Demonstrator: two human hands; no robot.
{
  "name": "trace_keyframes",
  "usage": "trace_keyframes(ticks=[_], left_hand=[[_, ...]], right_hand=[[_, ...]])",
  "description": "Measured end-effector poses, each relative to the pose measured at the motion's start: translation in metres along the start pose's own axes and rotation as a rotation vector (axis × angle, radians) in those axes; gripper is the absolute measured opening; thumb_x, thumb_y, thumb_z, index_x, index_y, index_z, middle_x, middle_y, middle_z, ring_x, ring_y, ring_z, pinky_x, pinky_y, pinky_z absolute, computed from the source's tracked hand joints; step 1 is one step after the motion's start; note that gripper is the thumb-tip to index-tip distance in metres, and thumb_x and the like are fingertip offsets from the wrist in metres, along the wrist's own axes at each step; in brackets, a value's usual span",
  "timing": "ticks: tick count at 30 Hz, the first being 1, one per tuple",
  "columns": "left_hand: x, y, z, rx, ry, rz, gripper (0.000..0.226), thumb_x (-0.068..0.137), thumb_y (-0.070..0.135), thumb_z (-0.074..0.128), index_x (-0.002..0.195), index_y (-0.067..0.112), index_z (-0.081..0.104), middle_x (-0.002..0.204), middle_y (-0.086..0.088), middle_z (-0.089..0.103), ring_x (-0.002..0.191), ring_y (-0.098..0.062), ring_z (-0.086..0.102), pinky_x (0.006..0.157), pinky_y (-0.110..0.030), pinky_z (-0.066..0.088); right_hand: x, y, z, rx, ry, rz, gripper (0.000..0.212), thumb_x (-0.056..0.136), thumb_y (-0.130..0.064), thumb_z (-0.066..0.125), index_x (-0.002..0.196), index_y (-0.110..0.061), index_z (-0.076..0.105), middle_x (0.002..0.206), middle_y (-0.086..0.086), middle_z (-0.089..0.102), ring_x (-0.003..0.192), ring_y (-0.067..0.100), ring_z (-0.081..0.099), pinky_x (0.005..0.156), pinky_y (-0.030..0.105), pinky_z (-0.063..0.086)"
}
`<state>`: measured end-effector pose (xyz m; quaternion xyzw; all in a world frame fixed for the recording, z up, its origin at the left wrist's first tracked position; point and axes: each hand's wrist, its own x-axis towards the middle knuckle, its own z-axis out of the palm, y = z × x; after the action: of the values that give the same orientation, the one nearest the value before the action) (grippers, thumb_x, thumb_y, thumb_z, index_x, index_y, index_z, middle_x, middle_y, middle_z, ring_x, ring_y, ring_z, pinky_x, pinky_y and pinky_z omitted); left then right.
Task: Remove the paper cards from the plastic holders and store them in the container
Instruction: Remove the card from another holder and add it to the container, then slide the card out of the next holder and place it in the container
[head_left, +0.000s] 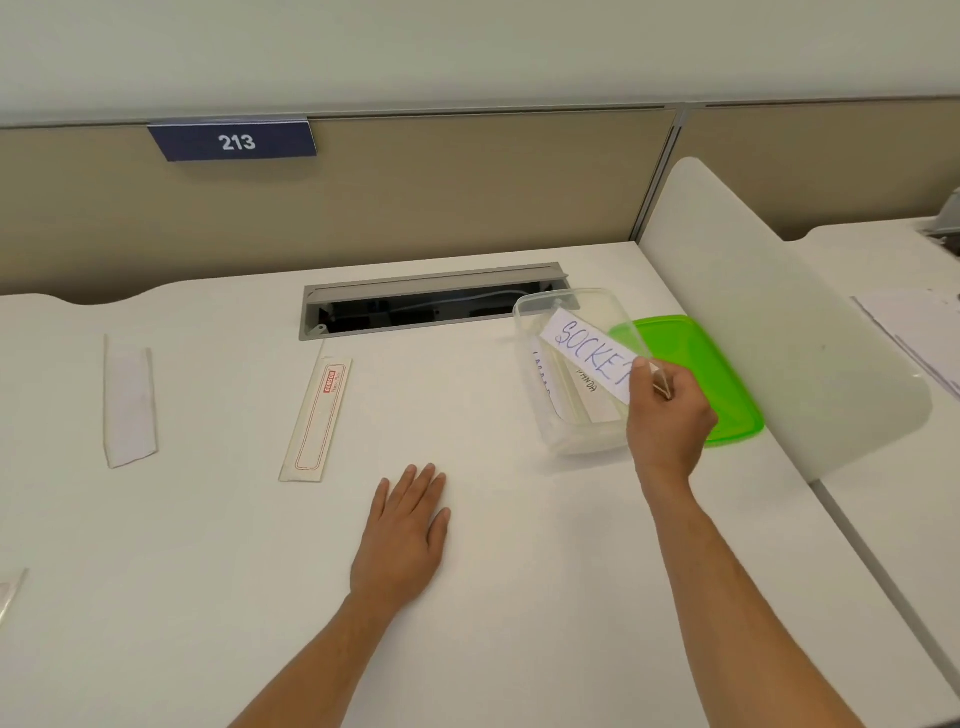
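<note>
My right hand (670, 415) pinches a white paper card (582, 348) with "SOCKET" written in blue, holding it tilted over the clear plastic container (530, 317). Two more handwritten cards (592, 389) lie inside the container. My left hand (405, 535) rests flat on the white desk with straight fingers, holding nothing. A clear plastic holder with a red-framed insert (314, 421) lies on the desk left of centre. Another holder with a white card (129, 402) lies further left.
A green lid (706, 364) lies right of the container, partly behind my right hand. An open cable tray (431, 304) is sunk in the desk at the back. A white divider panel (769, 322) stands at the right. Another holder's edge (10, 597) shows at far left.
</note>
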<state>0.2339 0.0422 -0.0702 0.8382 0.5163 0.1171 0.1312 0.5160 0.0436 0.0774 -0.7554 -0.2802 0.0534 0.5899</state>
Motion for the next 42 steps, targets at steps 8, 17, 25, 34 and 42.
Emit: trace_keyframes(ticks=[8, 17, 25, 34, 42], left_hand=[[0.0, 0.0, 0.002, 0.004, 0.008, 0.001, 0.055, 0.101, 0.044, 0.022, 0.15, 0.022, 0.035, 0.157, 0.009, 0.03, 0.147, -0.009, 0.017, 0.119, -0.037, 0.004], [0.001, 0.0, 0.005, 0.025, 0.016, 0.003, 0.054, 0.101, 0.043, 0.024, 0.148, 0.02, 0.037, 0.156, 0.008, 0.032, 0.146, -0.009, 0.02, 0.119, -0.038, 0.006], [0.001, 0.001, 0.003, 0.038, 0.022, 0.002, 0.055, 0.101, 0.043, 0.023, 0.148, 0.019, 0.038, 0.156, 0.008, 0.033, 0.147, -0.01, 0.02, 0.118, -0.039, 0.007], [0.001, 0.001, 0.002, 0.034, 0.022, 0.0, 0.054, 0.101, 0.042, 0.026, 0.148, 0.019, 0.039, 0.155, 0.007, 0.035, 0.147, -0.01, 0.02, 0.118, -0.039, 0.006], [0.001, 0.003, -0.001, 0.02, 0.043, 0.002, 0.055, 0.101, 0.042, 0.024, 0.148, 0.019, 0.04, 0.156, 0.007, 0.034, 0.147, -0.008, 0.018, 0.118, -0.038, 0.005]], right_hand=[[0.017, 0.02, 0.042, -0.273, -0.182, -0.079, 0.026, 0.091, -0.024, 0.064, 0.092, 0.002, 0.064, 0.091, 0.017, 0.066, 0.078, 0.027, 0.054, 0.064, 0.021, 0.026], [0.03, 0.024, 0.049, -0.667, -0.517, -0.035, 0.027, 0.088, -0.022, 0.069, 0.103, -0.001, 0.062, 0.105, 0.018, 0.066, 0.099, 0.036, 0.059, 0.07, 0.029, 0.035], [0.031, 0.018, 0.055, -0.801, -0.614, 0.014, 0.037, 0.079, -0.027, 0.077, 0.105, -0.004, 0.064, 0.109, 0.017, 0.064, 0.1, 0.037, 0.061, 0.072, 0.032, 0.046], [0.03, 0.014, 0.06, -0.949, -0.685, 0.018, 0.037, 0.08, -0.027, 0.073, 0.108, -0.006, 0.059, 0.113, 0.015, 0.06, 0.103, 0.036, 0.06, 0.074, 0.035, 0.048], [-0.021, 0.004, 0.053, -0.493, -0.379, -0.338, 0.026, 0.09, -0.028, 0.065, 0.105, -0.006, 0.068, 0.106, 0.01, 0.068, 0.1, 0.032, 0.062, 0.079, 0.035, 0.048]])
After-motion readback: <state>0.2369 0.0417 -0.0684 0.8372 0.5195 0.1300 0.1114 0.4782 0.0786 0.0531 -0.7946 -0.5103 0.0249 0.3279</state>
